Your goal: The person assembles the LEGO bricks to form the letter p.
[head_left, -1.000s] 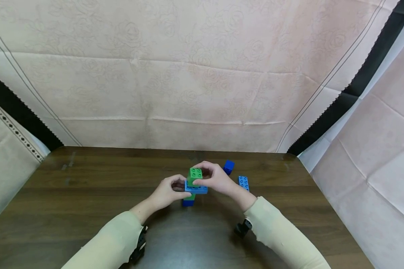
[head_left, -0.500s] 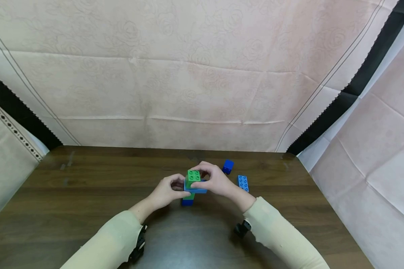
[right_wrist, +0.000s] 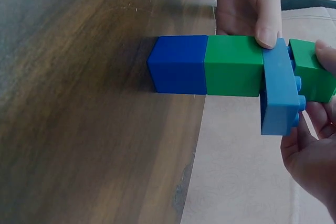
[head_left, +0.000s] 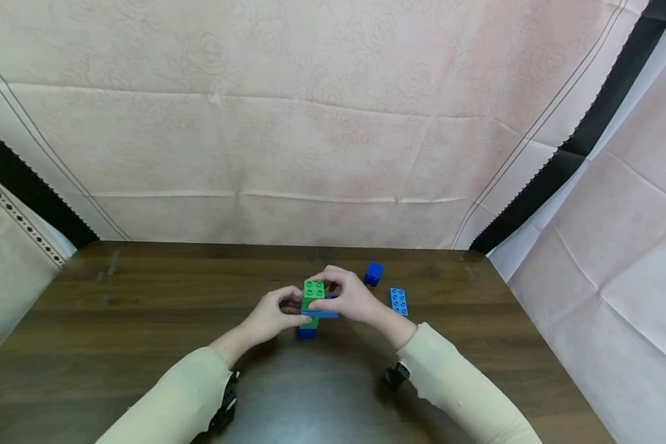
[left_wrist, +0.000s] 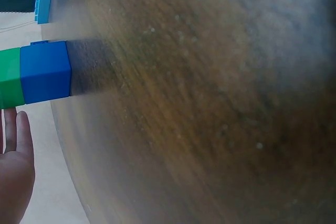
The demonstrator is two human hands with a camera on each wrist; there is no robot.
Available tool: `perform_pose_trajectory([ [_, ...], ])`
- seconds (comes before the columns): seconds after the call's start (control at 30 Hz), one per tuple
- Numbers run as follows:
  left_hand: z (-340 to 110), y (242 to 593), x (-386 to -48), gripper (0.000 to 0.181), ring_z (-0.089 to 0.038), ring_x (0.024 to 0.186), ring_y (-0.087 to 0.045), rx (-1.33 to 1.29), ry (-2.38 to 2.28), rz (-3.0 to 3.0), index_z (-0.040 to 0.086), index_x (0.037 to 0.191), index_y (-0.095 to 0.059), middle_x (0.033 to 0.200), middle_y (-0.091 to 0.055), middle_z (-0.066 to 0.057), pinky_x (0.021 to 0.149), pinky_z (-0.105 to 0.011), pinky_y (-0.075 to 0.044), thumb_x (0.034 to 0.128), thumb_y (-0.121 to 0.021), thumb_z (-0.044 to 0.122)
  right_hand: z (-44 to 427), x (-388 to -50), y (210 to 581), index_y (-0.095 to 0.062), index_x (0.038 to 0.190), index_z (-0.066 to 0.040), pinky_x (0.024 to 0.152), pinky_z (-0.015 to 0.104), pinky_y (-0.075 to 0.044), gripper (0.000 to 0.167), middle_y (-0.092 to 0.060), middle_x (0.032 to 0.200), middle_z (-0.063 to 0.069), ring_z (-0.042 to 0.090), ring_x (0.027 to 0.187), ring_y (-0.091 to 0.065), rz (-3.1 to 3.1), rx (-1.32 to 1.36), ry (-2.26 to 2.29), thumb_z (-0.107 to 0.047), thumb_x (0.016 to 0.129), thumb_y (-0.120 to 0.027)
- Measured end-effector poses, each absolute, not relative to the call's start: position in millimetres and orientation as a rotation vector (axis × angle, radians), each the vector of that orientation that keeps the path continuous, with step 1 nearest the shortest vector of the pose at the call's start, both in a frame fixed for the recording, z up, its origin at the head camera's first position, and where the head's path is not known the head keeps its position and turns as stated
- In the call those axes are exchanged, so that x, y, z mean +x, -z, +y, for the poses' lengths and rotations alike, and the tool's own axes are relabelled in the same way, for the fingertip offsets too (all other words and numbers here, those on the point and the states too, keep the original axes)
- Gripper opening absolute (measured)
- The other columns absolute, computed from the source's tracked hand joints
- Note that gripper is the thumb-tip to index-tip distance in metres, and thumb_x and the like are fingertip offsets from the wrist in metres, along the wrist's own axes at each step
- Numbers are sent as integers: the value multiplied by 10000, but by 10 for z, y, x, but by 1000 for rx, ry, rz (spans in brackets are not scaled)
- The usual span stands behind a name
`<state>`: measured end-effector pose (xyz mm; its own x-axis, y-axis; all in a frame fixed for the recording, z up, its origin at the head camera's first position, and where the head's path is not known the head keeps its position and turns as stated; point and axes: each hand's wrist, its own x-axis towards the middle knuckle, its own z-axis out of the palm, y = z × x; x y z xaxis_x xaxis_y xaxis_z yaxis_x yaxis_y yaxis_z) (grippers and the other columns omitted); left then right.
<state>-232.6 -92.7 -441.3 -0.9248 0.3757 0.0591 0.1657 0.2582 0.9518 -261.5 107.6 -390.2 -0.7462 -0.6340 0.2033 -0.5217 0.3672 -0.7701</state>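
A small stack stands upright on the table, a dark blue brick [right_wrist: 178, 65] at its base and a green brick [right_wrist: 233, 65] above it. A longer light blue brick [right_wrist: 281, 93] lies across the top and overhangs to the right in the head view. My left hand [head_left: 272, 317] grips the stack at the light blue brick, thumb in front. Between thumb and fingers my right hand [head_left: 355, 299] pinches a second green brick [head_left: 313, 288] over the left end of the light blue one. In the right wrist view it looks slightly tilted against the studs.
Right of the hands, a loose dark blue brick [head_left: 374, 274] and a light blue brick [head_left: 398, 301] lie on the brown wooden table [head_left: 144, 320]. A pale patterned cloth [head_left: 277, 135] hangs behind the table's far edge.
My right hand has shifted the upper green brick a little left and down, onto the light blue brick's left end. My left hand keeps its grip. The head view has drifted slightly.
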Motion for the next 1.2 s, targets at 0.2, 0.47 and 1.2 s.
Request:
perform_pose_trajectory([
  [0.2,-924,4418,-2336,304,-193,971,-607,512,-1732,2347,64,1044,-597,1045,-636,-82,888,-353,-512,815,-728,215,1082,-2614,3900,-642,1129,-73,774,294,-441,351,-592,941,40,185,868,-524,2506,-1047,1312,-150,800,-739],
  [0.47,-912,4448,-2353,306,-188,966,-609,521,-1729,2338,61,1042,-596,1038,-634,-83,882,-337,-514,815,-729,218,1093,-2619,3916,-641,1126,-85,753,314,-417,348,-599,953,37,315,883,-519,2505,-1054,1293,-166,802,-739],
  [1.2,-912,4440,-2339,293,-201,988,-613,498,-1730,2365,58,1036,-595,1049,-634,-88,893,-356,-514,814,-728,195,1079,-2595,3959,-609,1160,-87,796,305,-447,387,-581,995,33,130,897,-507,2521,-1044,1266,-171,805,-738],
])
